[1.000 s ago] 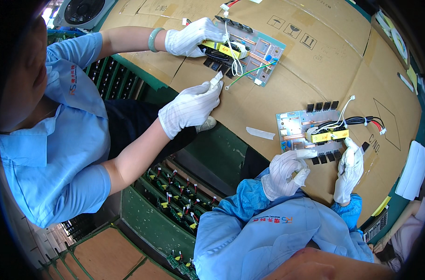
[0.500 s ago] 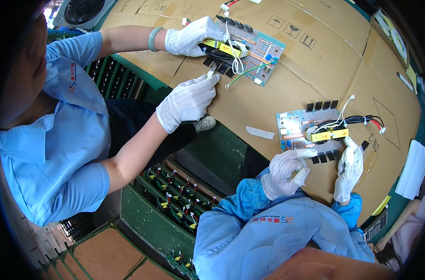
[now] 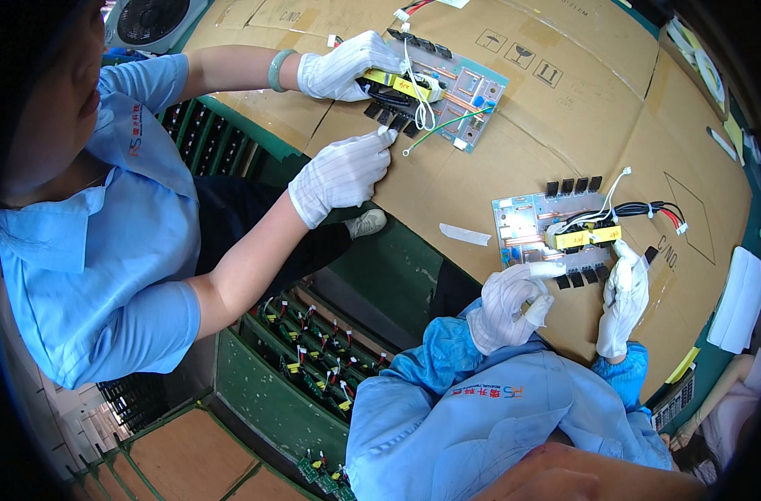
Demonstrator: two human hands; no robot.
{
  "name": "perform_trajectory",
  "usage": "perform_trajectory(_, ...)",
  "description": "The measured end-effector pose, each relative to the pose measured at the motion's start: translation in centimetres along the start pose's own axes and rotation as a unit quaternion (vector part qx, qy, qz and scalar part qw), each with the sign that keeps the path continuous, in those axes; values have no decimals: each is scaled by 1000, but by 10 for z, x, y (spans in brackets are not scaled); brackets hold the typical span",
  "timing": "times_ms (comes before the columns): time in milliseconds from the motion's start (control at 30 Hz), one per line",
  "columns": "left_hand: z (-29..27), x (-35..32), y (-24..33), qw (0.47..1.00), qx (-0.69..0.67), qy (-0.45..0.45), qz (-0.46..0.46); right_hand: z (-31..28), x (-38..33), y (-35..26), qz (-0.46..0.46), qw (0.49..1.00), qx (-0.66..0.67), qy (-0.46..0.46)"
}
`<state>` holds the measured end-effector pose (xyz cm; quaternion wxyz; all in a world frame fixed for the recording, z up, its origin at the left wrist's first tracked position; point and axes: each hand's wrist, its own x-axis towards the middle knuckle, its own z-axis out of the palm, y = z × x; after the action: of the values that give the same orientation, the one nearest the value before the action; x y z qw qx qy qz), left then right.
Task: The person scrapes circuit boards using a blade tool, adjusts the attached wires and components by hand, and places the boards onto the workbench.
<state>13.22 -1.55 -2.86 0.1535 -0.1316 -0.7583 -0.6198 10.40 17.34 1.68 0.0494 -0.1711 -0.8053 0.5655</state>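
Note:
A circuit board [image 3: 522, 219] lies on the cardboard in front of me, with a yellow-taped transformer [image 3: 573, 239], several black components along two edges, and black, red and white leads. My left hand [image 3: 512, 307], in a white striped glove, is curved with a gap between thumb and fingers; its index fingertip reaches the near row of black components. My right hand [image 3: 626, 294], also gloved, has its fingers stretched toward the transformer's right end. A small black piece [image 3: 651, 255] shows at its outer side; whether it is held I cannot tell.
Across to the left, a co-worker's gloved hands [image 3: 343, 171] work on a similar circuit board [image 3: 472, 92] with a green wire. A white strip [image 3: 465, 235] lies on the cardboard [image 3: 581, 125]. Green racks of small boards [image 3: 314, 359] stand below left. At right are white papers [image 3: 738, 301].
My hands and board stay almost in place; the board's leads sit slightly differently. The co-worker's nearer hand now has its fingertips at the black components of their board.

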Motion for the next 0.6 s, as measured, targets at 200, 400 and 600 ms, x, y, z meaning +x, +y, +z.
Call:
perform_trajectory(200,1,-4,-2,1000,21,12,0,0,0,6,2,1000,-2,-7)
perform_trajectory(400,-2,-3,1,1000,20,13,5,2,-3,3,-11,1000,-11,4)
perform_trajectory(600,0,-2,-1,1000,20,4,-3,1,0,5,7,1000,9,7)
